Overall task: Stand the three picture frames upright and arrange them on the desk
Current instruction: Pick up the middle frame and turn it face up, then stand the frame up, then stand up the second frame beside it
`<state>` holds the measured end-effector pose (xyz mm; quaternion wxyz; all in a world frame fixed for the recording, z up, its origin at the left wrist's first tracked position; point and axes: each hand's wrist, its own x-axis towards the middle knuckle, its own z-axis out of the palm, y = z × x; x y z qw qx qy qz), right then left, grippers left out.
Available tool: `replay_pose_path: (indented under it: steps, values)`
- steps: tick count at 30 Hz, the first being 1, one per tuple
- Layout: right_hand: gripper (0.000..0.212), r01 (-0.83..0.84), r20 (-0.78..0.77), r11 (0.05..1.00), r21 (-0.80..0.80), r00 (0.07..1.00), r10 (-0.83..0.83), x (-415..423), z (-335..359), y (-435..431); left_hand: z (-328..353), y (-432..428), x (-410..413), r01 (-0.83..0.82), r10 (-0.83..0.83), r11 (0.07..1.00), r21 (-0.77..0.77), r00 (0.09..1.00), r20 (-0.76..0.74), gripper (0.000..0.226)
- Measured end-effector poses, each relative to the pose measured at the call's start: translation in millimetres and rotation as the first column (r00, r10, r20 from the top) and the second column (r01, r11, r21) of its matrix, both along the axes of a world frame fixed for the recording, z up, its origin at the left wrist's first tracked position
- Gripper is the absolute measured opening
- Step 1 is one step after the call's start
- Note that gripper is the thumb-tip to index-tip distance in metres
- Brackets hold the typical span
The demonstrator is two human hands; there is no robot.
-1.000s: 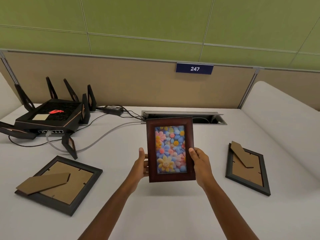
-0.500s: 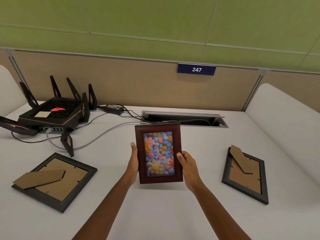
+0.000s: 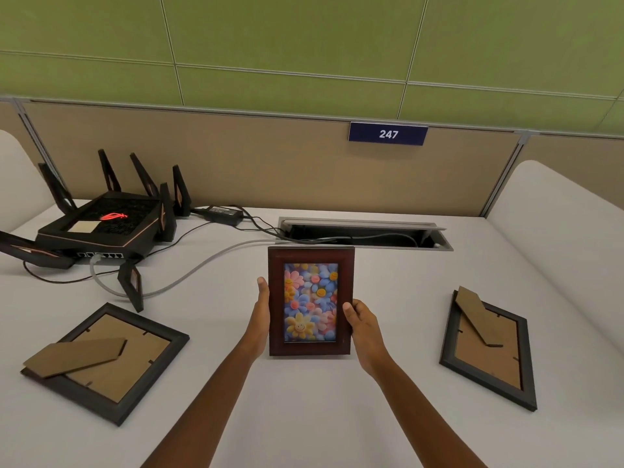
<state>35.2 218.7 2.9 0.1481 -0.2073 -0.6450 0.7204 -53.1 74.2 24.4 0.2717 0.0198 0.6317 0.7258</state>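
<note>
A dark red wooden frame (image 3: pixel 310 300) with a picture of coloured flowers stands upright in the middle of the white desk (image 3: pixel 320 417), its picture facing me. My left hand (image 3: pixel 261 310) grips its left edge and my right hand (image 3: pixel 361 324) grips its right edge. Whether its bottom edge touches the desk I cannot tell. A black frame (image 3: pixel 108 361) lies face down at the left, its cardboard stand folded out on top. A second black frame (image 3: pixel 489 349) lies face down at the right, stand showing too.
A black router (image 3: pixel 101 226) with several antennas sits at the back left, with cables (image 3: pixel 189 275) running to an open cable hatch (image 3: pixel 364 233) just behind the red frame. A beige partition (image 3: pixel 270 163) closes the back. White curved dividers (image 3: pixel 557 231) flank the desk.
Both hands have carried the red frame away from me and lower toward the desk, more upright now. The two black frames have not moved.
</note>
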Motion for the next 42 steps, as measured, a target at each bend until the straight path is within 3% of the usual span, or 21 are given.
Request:
replay_pose_path:
  steps: [9, 12, 15, 17, 23, 25, 27, 30, 33, 37, 39, 42]
  values:
    - [0.024, 0.015, 0.038, 0.997, 0.071, 0.999, -0.018, 0.8, -7.1, 3.7, -2.4, 0.6, 7.6, 0.002, -0.002, 1.000, -0.009, 1.000, -0.025, 0.061]
    - [0.029, 0.006, 0.051, 0.989, 0.148, 0.999, -0.014, 4.0, -5.2, 5.2, -5.5, 5.0, 12.5, -0.181, 0.171, 0.981, -0.066, 0.977, -0.131, 0.054]
    - [0.033, 0.031, 0.057, 0.961, 0.274, 0.997, -0.049, 12.3, -2.5, 10.3, -1.6, 7.2, 25.7, -0.556, 0.417, 0.815, -0.165, 0.760, -0.499, 0.042]
    - [0.033, 0.079, 0.045, 0.926, 0.368, 0.994, -0.102, 21.5, -1.7, 17.7, 1.2, 9.8, 37.6, -0.636, 0.377, 0.757, -0.149, 0.611, -0.696, 0.045]
    - [0.034, 0.205, 0.013, 0.812, 0.547, 0.967, -0.253, 55.6, 2.9, 49.3, -1.7, 33.4, 77.6, -0.479, -0.048, 0.848, -0.229, 0.361, -0.931, 0.055]
    - [0.034, 0.239, 0.004, 0.761, 0.603, 0.953, -0.303, 68.2, 5.2, 62.0, -3.1, 46.4, 89.5, -0.413, -0.205, 0.862, -0.293, 0.244, -0.948, 0.049]
    - [0.035, 0.252, 0.013, 0.721, 0.646, 0.940, -0.341, 80.5, 6.2, 75.5, -4.3, 61.4, 100.1, -0.319, -0.325, 0.872, -0.371, 0.188, -0.927, 0.048]
    - [0.037, 0.239, 0.079, 0.672, 0.701, 0.911, -0.405, 96.8, 5.2, 95.7, -9.3, 85.6, 111.6, -0.150, -0.389, 0.890, -0.431, 0.248, -0.887, 0.046]
    - [0.039, 0.207, 0.160, 0.635, 0.745, 0.868, -0.470, 113.8, 3.8, 114.7, -22.4, 112.0, 119.2, -0.008, -0.460, 0.862, -0.507, 0.412, -0.787, 0.050]
    - [0.040, 0.144, 0.254, 0.575, 0.805, 0.793, -0.554, 137.1, 0.7, 135.9, -34.4, 143.7, 125.2, 0.206, -0.597, 0.746, -0.633, 0.628, -0.499, 0.057]
    - [0.046, 0.135, 0.325, 0.602, 0.787, 0.739, -0.590, 147.1, -0.2, 143.4, -35.0, 157.2, 129.9, 0.317, -0.640, 0.699, -0.641, 0.678, -0.363, 0.059]
    - [0.055, 0.138, 0.422, 0.682, 0.718, 0.693, -0.585, 161.4, -2.6, 152.2, -30.8, 175.2, 140.1, 0.402, -0.669, 0.670, -0.624, 0.692, -0.273, 0.060]
